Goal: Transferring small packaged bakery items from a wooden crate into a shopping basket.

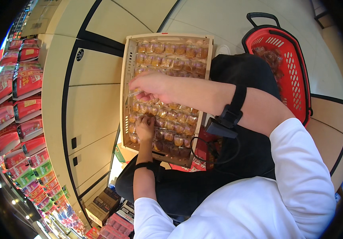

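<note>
A pale plastic crate (207, 63) in front of me holds rows of small, clear-wrapped, golden-brown pieces (171, 63) that look like pastries. Over the crate's left middle, my right hand (152, 87) has its fingers closed on a clear-wrapped piece (135, 93). Lower down, my left hand (144, 128) reaches into the rows with its fingers curled together at a darker wrapped piece (150, 115). My right forearm crosses above the crate and hides part of the middle rows.
A red shopping basket (296, 79) with a black handle stands at the right, with similar wrapped pieces (273, 57) inside. Tan cabinet doors (95, 67) line the left, beside shelves of red and green packets (28, 89). Cardboard boxes (101, 205) sit at lower left. A cable (215, 162) loops by my knee.
</note>
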Tool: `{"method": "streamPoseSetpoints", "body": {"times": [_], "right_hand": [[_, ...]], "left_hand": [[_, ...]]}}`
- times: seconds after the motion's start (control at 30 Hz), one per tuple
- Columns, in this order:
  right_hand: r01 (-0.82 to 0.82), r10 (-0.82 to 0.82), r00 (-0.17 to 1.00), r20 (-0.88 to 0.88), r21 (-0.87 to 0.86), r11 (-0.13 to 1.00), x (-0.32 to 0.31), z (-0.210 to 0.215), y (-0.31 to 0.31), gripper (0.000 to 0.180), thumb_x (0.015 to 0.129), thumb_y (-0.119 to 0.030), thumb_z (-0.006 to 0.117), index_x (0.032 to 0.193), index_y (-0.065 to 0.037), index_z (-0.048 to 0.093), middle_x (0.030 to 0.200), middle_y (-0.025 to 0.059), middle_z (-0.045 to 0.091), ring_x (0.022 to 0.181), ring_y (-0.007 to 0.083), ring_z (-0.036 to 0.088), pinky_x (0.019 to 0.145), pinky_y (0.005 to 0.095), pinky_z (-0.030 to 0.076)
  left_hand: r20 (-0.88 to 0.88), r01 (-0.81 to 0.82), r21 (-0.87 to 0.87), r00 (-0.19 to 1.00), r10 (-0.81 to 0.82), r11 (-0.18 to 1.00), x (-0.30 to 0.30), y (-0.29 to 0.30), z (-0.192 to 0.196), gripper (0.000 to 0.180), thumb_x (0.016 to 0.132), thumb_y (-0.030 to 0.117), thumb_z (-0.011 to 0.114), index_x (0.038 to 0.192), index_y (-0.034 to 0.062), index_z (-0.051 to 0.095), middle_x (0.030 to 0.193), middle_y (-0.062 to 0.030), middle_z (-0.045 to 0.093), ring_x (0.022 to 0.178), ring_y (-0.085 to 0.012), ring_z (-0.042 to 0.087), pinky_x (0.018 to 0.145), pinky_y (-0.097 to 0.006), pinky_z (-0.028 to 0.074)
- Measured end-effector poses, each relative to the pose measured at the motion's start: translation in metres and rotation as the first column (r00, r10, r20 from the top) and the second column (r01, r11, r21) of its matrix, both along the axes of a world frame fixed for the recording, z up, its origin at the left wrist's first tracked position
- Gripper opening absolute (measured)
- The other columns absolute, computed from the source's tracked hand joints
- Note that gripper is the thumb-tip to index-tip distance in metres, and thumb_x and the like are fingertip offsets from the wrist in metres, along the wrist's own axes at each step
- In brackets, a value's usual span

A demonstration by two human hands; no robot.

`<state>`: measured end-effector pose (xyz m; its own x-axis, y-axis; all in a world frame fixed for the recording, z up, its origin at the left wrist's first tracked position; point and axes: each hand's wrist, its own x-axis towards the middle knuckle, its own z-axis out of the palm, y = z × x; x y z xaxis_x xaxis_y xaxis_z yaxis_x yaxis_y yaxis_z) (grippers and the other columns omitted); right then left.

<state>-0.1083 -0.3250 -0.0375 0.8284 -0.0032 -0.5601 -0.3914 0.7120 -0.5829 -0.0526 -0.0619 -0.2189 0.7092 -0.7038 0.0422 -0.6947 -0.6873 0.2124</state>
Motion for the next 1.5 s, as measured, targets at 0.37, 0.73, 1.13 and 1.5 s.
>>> {"method": "streamPoseSetpoints", "body": {"times": [0.37, 0.73, 1.13, 1.5], "right_hand": [[0.0, 0.0, 1.0, 0.015, 0.001, 1.0, 0.0, -0.004, 0.001, 0.021, 0.082, -0.012, 0.061, 0.101, -0.005, 0.058, 0.091, 0.0043, 0.052, 0.071, 0.0147, 0.057, 0.056, 0.0258, 0.047], [0.002, -0.002, 1.0, 0.017, -0.002, 1.0, 0.001, -0.006, -0.002, 0.019, 0.082, -0.012, 0.061, 0.1, -0.005, 0.059, 0.09, 0.0044, 0.053, 0.073, 0.0146, 0.057, 0.058, 0.0253, 0.047], [-0.027, 0.026, 1.0, -0.001, -0.031, 0.999, 0.0, -0.01, 0.003, 0.03, 0.085, -0.013, 0.059, 0.114, -0.006, 0.057, 0.105, 0.0063, 0.053, 0.084, 0.0199, 0.057, 0.07, 0.0348, 0.05], [0.007, -0.008, 1.0, -0.005, -0.205, 0.979, -0.007, -0.003, 0.005, 0.05, 0.075, -0.007, 0.069, 0.122, -0.003, 0.05, 0.114, 0.0151, 0.052, 0.102, 0.0256, 0.054, 0.076, 0.0388, 0.051]], "left_hand": [[0.074, -0.069, 0.05, 0.995, 0.065, 0.996, -0.011, -0.001, 0.007, 0.056, 0.088, 0.036, 0.057, 0.126, -0.003, 0.045, 0.128, -0.0259, 0.042, 0.117, -0.0398, 0.042, 0.097, -0.048, 0.035], [0.065, -0.309, 0.281, 0.951, 0.304, 0.909, -0.008, 0.012, -0.038, 0.07, 0.093, 0.055, 0.032, 0.147, 0.014, 0.013, 0.149, -0.0262, 0.005, 0.138, -0.0431, 0.002, 0.11, -0.052, 0.005], [-0.11, -0.337, 0.416, 0.903, 0.415, 0.845, 0.0, 0.003, -0.018, 0.085, 0.085, 0.068, 0.036, 0.147, 0.0202, 0.005, 0.148, -0.029, -0.002, 0.136, -0.0474, 0.001, 0.109, -0.055, 0.005], [-0.833, -0.52, -0.287, 0.55, 0.058, 0.804, 0.003, -0.077, 0.139, 0.061, 0.098, 0.048, 0.028, 0.133, -0.0013, 0.038, 0.124, -0.015, 0.051, 0.108, -0.0253, 0.053, 0.09, -0.039, 0.042]]}}
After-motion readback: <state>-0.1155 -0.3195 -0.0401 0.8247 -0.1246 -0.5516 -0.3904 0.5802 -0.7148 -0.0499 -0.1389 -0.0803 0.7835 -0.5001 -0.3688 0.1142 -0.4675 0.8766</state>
